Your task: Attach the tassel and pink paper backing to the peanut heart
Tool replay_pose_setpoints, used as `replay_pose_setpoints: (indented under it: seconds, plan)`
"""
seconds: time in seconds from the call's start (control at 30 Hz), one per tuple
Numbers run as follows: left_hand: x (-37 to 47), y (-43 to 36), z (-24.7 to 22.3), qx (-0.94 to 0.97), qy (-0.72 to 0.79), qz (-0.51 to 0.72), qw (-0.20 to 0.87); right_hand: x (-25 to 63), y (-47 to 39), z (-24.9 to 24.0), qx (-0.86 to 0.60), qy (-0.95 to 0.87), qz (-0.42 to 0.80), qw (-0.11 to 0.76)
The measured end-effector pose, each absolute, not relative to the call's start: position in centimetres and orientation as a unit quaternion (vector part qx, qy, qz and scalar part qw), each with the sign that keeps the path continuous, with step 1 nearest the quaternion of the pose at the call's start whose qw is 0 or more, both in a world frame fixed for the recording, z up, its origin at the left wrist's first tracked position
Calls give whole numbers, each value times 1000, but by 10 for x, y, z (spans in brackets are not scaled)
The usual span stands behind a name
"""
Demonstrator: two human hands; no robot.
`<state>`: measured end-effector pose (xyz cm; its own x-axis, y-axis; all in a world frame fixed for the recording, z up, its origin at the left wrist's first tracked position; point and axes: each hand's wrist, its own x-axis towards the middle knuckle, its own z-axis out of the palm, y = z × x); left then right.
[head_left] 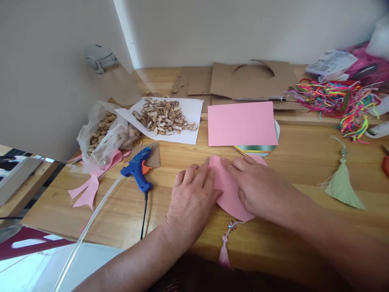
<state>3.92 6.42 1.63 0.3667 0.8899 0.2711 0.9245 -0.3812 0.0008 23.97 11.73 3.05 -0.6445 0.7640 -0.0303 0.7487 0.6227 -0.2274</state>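
Note:
A pink paper cut-out (229,190) with curved edges lies on the wooden table in front of me. My left hand (194,192) holds its left edge down, fingers bent close together and the thumb on the paper. From the other side, my right hand (258,182) presses on it, index fingertip at the upper part and the other fingers curled. Parts of the cut-out are hidden under both hands. Just below it lies a pink tassel (224,251) with beads at its top.
To the left lie a blue glue gun (138,168) with a long glue stick, pink scraps (88,192) and a bag of peanut shells (101,136). More shells (165,115) sit on white paper. Behind are a pink sheet (241,123) and cardboard (249,81); rightward, a pale green tassel (343,182) and colourful cords (331,97).

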Motion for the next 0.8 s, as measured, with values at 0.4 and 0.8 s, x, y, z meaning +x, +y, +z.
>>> replay_pose_setpoints:
  seconds: [0.4,0.8]
  plan:
    - [40,64,14,-822,-558,-101,60,225,131,45,-406,-909,99,5]
    - [43,63,13,-848,-512,-88,104,228,132,35,-387,-918,77,23]
